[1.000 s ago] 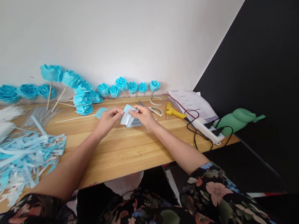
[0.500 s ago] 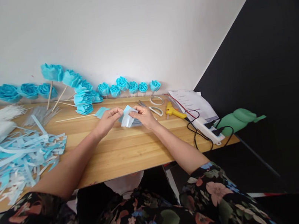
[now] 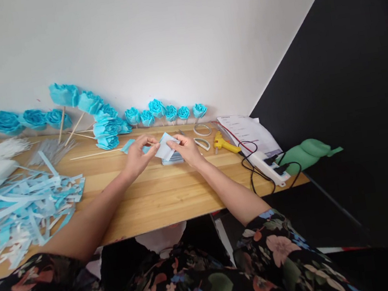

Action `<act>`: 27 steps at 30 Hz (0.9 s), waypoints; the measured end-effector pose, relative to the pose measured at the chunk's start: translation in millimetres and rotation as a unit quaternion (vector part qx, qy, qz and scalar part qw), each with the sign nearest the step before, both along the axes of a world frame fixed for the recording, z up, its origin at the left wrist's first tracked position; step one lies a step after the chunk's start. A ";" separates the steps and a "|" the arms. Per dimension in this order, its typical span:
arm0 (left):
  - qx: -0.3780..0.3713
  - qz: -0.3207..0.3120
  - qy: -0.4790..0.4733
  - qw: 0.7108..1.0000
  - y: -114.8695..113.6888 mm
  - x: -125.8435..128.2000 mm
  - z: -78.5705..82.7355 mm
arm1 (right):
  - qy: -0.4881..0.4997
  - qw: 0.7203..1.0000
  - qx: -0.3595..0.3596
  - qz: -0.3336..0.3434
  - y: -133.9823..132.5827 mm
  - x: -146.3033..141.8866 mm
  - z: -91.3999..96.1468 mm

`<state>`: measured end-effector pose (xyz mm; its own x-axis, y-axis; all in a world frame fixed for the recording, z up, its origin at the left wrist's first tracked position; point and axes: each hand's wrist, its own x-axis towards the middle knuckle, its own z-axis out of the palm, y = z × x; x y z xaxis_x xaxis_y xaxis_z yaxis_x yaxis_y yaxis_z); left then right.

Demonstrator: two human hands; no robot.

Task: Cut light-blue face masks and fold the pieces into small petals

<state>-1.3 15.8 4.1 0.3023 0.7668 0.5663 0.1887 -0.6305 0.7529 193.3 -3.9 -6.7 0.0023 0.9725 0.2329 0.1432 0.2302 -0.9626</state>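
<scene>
1. Sheet (image 3: pixel 165 149) is gripped at its 3 o'clock side by the right hand (image 3: pixel 188 151); stack (image 3: pixel 172 161) is seen at 6 o'clock.
2. Left hand (image 3: pixel 139 156) is noted at 9 o'clock; its grip cannot be told.
3. Sheet should be pinched lightly, uncreased.

Soft, bright light spreads evenly; the white wall (image 3: pixel 167 62) glows most above the counter's (image 3: pixel 166 200) back edge, greying upward. Beyond its right end, the dark panel (image 3: pixel 349 107) sinks nearly to black. Wide-angle stretch swells the sleeves (image 3: pixel 35 281); the hands (image 3: pixel 140 156) (image 3: pixel 188 151) look slightly soft.
</scene>
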 end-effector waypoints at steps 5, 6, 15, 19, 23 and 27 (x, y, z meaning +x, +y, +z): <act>0.039 0.006 0.033 0.999 -0.5 1.0 -1.6 | -0.037 0.999 0.016 0.001 0.2 -0.6 -2.6; 0.045 0.010 0.040 0.998 -0.3 1.0 -2.0 | -0.042 0.999 0.018 -0.001 0.2 -0.7 -2.9; 0.107 0.042 0.085 0.990 -1.3 2.2 -5.1 | -0.043 0.999 0.019 -0.004 -1.3 -1.7 -3.4; 0.128 0.058 0.096 0.985 -3.5 2.1 -3.5 | -0.035 0.999 0.026 -0.005 -0.6 -1.7 -5.3; 0.151 0.049 0.122 0.980 -5.7 2.8 -2.1 | -0.035 0.999 0.017 -0.007 -0.5 -1.7 -4.4; 0.175 0.041 0.140 0.974 -7.4 4.8 -3.2 | -0.017 1.000 0.022 0.001 -0.3 -1.1 -2.4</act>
<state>3.5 8.4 0.9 0.4288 0.5694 0.7014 0.4163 -0.8136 0.4059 192.2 -4.1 -9.2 -0.0075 0.9613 0.2754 0.1748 0.2724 -0.9462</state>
